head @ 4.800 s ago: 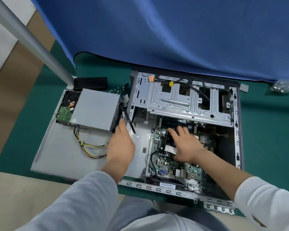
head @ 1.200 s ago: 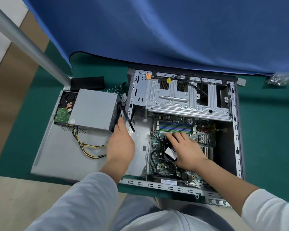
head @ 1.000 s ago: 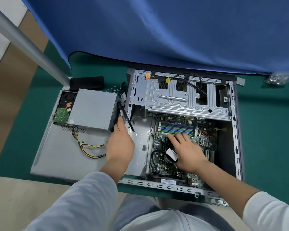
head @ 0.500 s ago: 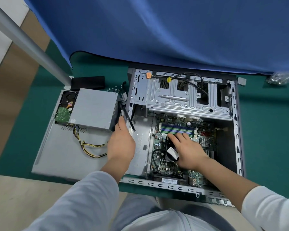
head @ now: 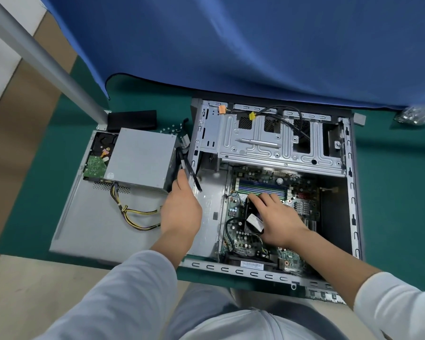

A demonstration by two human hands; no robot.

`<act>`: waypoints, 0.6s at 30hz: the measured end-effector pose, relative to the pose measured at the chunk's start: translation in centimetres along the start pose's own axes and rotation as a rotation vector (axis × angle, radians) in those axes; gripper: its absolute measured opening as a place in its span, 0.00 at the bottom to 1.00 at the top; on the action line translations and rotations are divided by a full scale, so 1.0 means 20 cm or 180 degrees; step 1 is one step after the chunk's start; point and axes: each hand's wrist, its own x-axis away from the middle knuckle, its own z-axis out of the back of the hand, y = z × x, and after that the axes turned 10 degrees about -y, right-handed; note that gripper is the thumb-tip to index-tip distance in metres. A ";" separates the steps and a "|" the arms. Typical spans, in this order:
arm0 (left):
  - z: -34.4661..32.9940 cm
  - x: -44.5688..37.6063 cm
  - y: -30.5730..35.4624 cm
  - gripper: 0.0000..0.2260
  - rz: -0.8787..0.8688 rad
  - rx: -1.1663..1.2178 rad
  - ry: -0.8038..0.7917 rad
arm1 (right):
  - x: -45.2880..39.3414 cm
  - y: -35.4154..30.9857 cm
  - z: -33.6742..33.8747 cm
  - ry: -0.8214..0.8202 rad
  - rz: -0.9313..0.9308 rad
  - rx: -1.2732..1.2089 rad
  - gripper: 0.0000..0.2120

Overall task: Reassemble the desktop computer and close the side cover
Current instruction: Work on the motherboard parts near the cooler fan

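Seating the black cooler (head: 252, 217) on the motherboard (head: 250, 241), the right hand (head: 277, 222) curls its grip round it inside the open case (head: 351, 192) on the table (head: 398, 192). The left hand (head: 182, 209) rests spread on the case edge. By my judgement much remains: power supply (head: 140, 158) and hard drive (head: 98, 158) lie outside on the detached side cover (head: 88, 227).

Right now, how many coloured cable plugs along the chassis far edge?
2: orange plug at the far-left corner, yellow plug just right of it. More may hide under the blue cloth.
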 end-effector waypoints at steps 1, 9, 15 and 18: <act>0.00 0.00 0.00 0.30 -0.0008 0.0009 0.0007 | 0.00 0.00 0.00 0.0008 -0.0008 0.0001 0.50; 0.00 0.00 -0.01 0.30 -0.0043 0.0034 -0.0002 | -0.01 0.00 0.01 -0.0018 0.0004 0.0056 0.50; 0.00 0.00 -0.01 0.30 -0.0036 0.0047 0.0000 | -0.01 -0.01 0.01 -0.0027 0.0035 0.0002 0.50; 0.00 0.00 0.00 0.30 -0.0031 0.0043 -0.0006 | -0.01 0.01 0.02 -0.0028 0.0045 0.0034 0.51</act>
